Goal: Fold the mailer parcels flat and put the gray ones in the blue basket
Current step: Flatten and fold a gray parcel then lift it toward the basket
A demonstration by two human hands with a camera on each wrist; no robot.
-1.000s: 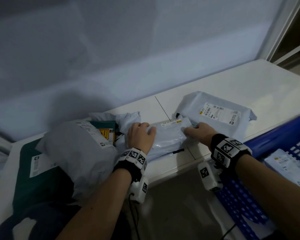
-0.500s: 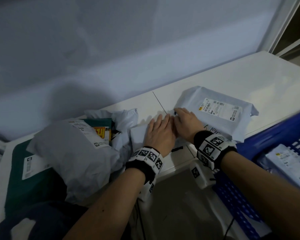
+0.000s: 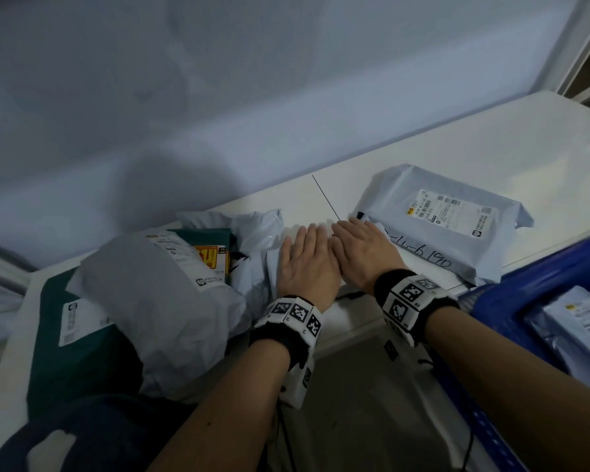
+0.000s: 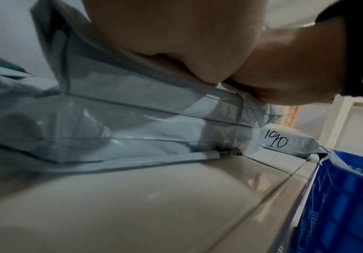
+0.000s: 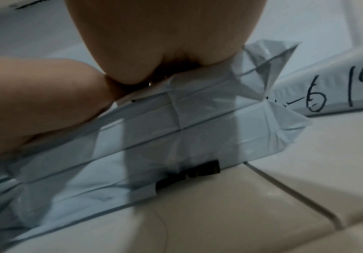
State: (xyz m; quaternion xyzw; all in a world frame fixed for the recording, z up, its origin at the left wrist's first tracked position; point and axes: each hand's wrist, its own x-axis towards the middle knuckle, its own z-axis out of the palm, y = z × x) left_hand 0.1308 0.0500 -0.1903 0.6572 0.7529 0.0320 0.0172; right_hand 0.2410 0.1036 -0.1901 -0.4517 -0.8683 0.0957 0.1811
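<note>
We cannot see most of the folded gray mailer, since our left hand and right hand lie flat across it. The print on the labelled gray parcel is too small for us to read. The blue basket runs off the right edge, and the gray parcels inside it are cut off too. The green mailer lies partly buried under a crumpled gray parcel.

Bare table behind labelled mailer wide open; parcel heap blocks left side, blue basket crowds right edge.
</note>
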